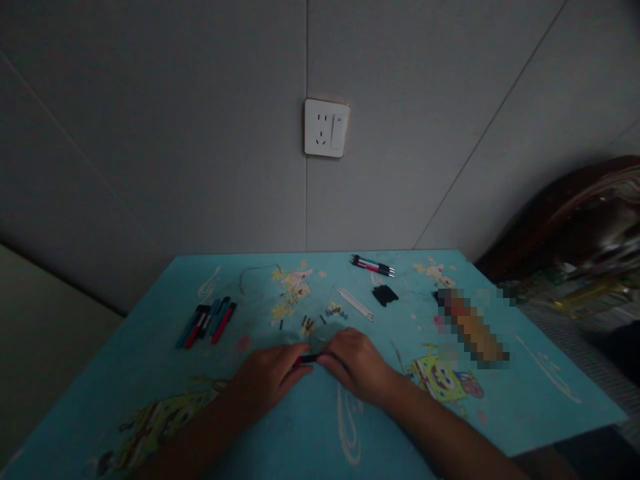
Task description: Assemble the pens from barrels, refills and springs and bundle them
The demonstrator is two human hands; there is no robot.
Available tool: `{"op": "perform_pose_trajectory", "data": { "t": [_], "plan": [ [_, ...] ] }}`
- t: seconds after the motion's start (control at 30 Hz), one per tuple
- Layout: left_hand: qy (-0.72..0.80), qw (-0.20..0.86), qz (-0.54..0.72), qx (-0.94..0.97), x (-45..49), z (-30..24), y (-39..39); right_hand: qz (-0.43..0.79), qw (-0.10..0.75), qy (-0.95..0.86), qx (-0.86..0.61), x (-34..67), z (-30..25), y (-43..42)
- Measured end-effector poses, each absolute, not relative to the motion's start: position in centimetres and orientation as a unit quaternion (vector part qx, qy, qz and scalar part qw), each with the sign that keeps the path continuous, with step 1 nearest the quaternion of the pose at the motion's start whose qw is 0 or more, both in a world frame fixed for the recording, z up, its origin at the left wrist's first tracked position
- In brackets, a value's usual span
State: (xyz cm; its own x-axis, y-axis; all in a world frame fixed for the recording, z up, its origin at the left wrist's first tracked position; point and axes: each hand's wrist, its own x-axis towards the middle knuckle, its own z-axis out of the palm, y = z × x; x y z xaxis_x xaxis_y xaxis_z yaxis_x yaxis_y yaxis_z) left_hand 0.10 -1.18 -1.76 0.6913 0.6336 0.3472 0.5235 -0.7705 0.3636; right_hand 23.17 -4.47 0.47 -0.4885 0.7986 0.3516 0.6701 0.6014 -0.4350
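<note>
My left hand (274, 375) and my right hand (356, 363) meet low over the table, both closed on a red and black pen (306, 359). The left fingers pinch its red part and the right fingers its black part; most of the pen is hidden in the grip. Just beyond the hands lie several small dark pieces (305, 321) and a cluster of small springs (336, 311). Thin white refills (356, 305) are beside them, with a pile of black pen parts (385, 295) to their right.
Several blue, red and black pen barrels (209, 323) lie at the left. Pens with exposed tips (373, 265) lie near the wall. A pixelated patch (473, 327) hides an object at the right. The blue cartoon-print table (400, 427) meets a wall with a white socket (327, 128).
</note>
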Motion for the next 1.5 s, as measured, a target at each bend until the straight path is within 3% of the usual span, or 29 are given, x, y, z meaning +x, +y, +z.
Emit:
{"op": "perform_pose_trajectory", "data": {
  "t": [0.17, 0.43, 0.9, 1.2, 1.37, 1.5],
  "plan": [
    [0.315, 0.093, 0.188, 0.926, 0.3, -1.5, -1.4, 0.112, 0.234, -0.855, -0.449, 22.9, 0.1, -4.5],
    [0.325, 0.121, 0.2, 0.916, 0.2, -1.6, -1.3, 0.138, 0.295, -0.852, -0.411, 23.1, 0.6, -4.5],
    [0.315, 0.136, 0.167, 0.924, 0.7, -1.6, -2.0, 0.1, 0.202, -0.86, -0.459, 23.1, -0.1, -4.6],
    [0.312, 0.093, 0.15, 0.934, 0.4, -2.4, -1.4, 0.105, 0.236, -0.875, -0.41, 23.0, 0.0, -4.7],
    [0.324, 0.082, 0.171, 0.927, 0.7, -1.9, -1.5, 0.099, 0.225, -0.851, -0.463, 23.3, -0.3, -4.5],
    [0.387, 0.121, 0.232, 0.884, 0.4, -1.2, -0.9, 0.064, 0.265, -0.787, -0.554, 24.9, 0.2, -3.3]
  ]
}}
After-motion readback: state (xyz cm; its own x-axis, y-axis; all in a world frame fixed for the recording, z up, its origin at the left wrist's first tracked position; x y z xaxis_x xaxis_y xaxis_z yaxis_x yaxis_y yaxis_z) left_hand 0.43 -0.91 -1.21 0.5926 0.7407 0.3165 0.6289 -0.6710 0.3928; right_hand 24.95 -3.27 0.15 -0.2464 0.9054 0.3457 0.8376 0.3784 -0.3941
